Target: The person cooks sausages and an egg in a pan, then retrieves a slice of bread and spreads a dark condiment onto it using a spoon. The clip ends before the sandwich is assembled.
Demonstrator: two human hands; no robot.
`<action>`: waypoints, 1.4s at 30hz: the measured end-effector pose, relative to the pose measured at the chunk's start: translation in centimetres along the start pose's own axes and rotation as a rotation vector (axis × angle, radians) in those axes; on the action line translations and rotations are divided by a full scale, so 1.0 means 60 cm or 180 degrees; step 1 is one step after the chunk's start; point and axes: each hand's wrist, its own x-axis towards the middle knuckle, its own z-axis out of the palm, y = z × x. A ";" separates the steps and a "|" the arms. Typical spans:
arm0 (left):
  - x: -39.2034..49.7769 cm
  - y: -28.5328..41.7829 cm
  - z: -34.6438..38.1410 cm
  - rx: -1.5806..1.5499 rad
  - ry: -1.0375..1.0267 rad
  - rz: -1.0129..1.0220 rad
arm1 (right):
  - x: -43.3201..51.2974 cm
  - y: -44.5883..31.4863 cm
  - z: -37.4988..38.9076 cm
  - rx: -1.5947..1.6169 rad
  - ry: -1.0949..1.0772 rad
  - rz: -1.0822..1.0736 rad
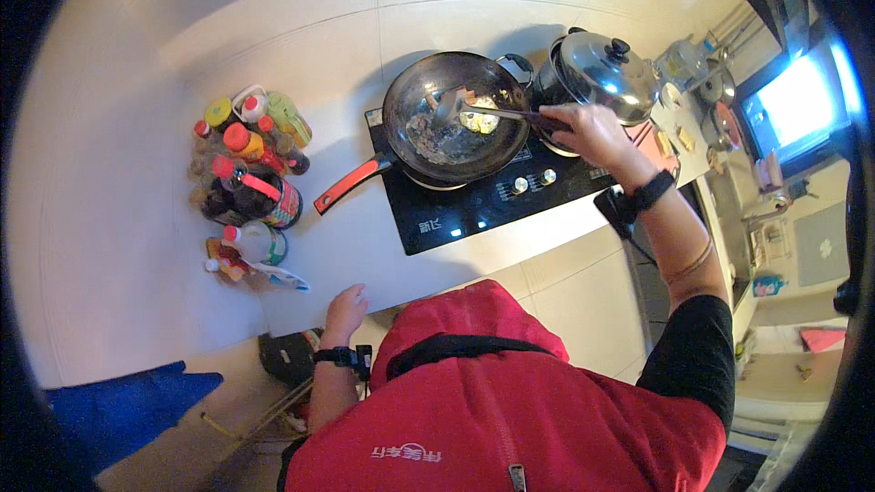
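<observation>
A dark wok [437,143] with a red and black handle rests on the left burner of a black cooktop [437,219]. My right hand [593,135] grips the dark handle of a metal spatula [449,107], whose blade is inside the wok. Beside the blade lie pale, yellowish food [482,117] and some brown pieces. My left hand [346,311] is at the front edge of the white countertop [335,246], below the wok handle, with nothing seen in it; its fingers are partly curled.
Several sauce bottles and jars [246,150] crowd the counter's left end. A large steel pot with a tilted lid [608,75] stands right of the wok. Behind my right hand are a pink cutting board [642,137] with food pieces and chopsticks. A sink area lies farther right.
</observation>
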 end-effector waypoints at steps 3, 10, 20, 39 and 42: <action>-0.012 -0.009 0.012 -0.0019 0.0253 0.0041 | 0.071 0.011 -0.039 -0.0779 -0.0340 -0.0205; -0.047 -0.051 0.031 -0.0343 0.0480 -0.0046 | 0.199 -0.009 -0.052 -0.1509 -0.0635 -0.0810; -0.080 -0.052 0.018 -0.0230 0.0961 -0.0629 | 0.327 -0.023 -0.035 -0.1714 -0.0829 -0.1539; -0.106 0.123 0.187 -0.0918 0.1359 -0.1418 | 0.404 0.050 0.022 -0.1158 -0.1136 -0.2140; -0.095 0.110 0.167 -0.0830 0.1452 -0.1243 | 0.392 0.059 0.008 -0.1199 -0.1084 -0.2015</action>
